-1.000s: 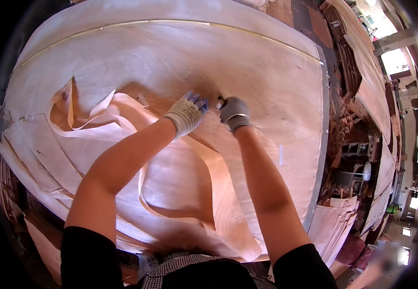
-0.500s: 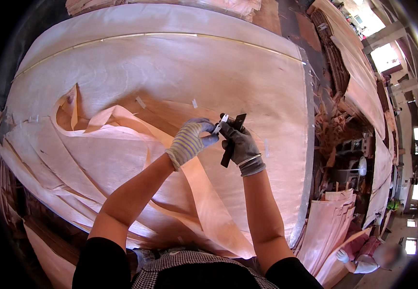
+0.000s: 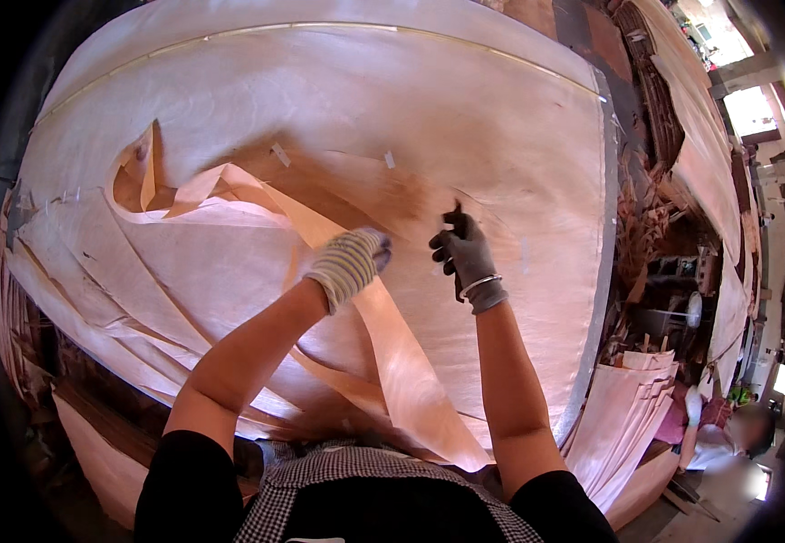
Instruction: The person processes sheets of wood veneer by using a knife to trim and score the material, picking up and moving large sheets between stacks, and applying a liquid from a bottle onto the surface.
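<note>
A broad pale-pink wood veneer sheet (image 3: 257, 100) spreads out in front of me. A loose, curling veneer strip (image 3: 402, 362) runs across it from the left toward my body. My left hand (image 3: 347, 267), in a striped knit glove, is closed above this strip; its fingertips are blurred and anything in them is hidden. To its right, my right hand (image 3: 467, 253), in a dark grey glove, grips a narrow black tool (image 3: 454, 215), mostly covered by the fingers. Small whitish tape pieces (image 3: 281, 155) stick to the veneer beyond my hands.
A thin yellowish rod (image 3: 320, 26) lies across the far part of the sheet. Layered veneer edges (image 3: 130, 317) overlap at the left. On the right are veneer stacks (image 3: 623, 416), torn scraps (image 3: 637, 217) and another person (image 3: 709, 430) at the lower right.
My hands have moved apart, and the white piece between them no longer shows. The black tool has turned more upright in my right hand. The view has shifted slightly; the other person has moved.
</note>
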Available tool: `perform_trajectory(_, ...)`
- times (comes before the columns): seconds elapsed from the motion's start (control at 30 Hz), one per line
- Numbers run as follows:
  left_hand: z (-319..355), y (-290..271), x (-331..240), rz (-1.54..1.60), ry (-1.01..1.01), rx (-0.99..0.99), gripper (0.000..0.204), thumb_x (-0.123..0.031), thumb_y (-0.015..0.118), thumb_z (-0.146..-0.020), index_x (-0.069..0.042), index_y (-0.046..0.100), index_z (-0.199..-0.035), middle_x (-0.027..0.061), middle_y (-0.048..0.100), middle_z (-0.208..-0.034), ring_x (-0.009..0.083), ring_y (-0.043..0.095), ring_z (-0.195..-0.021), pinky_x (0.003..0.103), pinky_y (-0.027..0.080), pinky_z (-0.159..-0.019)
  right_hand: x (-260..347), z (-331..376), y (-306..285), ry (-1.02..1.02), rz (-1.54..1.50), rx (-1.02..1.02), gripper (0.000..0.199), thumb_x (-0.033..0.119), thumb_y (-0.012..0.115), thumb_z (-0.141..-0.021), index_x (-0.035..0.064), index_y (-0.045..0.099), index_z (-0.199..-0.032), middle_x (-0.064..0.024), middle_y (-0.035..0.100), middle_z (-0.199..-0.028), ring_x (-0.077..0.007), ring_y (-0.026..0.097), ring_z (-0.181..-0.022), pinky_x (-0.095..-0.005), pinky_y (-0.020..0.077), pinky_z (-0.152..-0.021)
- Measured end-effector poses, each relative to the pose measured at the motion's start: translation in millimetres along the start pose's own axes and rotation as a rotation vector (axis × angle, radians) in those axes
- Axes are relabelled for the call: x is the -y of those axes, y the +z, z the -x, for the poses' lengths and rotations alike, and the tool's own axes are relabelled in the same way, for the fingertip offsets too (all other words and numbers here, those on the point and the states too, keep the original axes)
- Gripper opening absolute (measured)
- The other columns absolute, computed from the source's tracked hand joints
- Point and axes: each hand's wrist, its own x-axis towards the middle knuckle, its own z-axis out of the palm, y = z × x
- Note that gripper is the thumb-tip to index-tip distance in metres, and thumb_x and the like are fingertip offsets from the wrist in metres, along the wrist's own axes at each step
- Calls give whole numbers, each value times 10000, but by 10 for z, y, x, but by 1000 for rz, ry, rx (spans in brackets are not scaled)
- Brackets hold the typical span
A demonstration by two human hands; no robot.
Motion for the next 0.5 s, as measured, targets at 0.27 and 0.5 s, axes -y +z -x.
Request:
perform_trajectory(0.27,-213,300,281,-579,424,-112,416,-273,551,-824,-58,538,-1180,122,491,-1282,281,400,-1235,436,248,-1064,-404,-279,449,116,42,-92,148,86,602,-804,-4,547,-908,-82,611,-646,-155,563,-428,-275,374,-330)
perform_trajectory(0.5,-93,477,311,-584,406,52,419,-305,467,-870,-98,513,-1231,145,441,-1327,324,350,-1270,463,177,-1093,-307,-8,290,168,322,44,184,177,651,-789,9,602,-847,-67,617,-615,-160,598,-459,-283,400,-353)
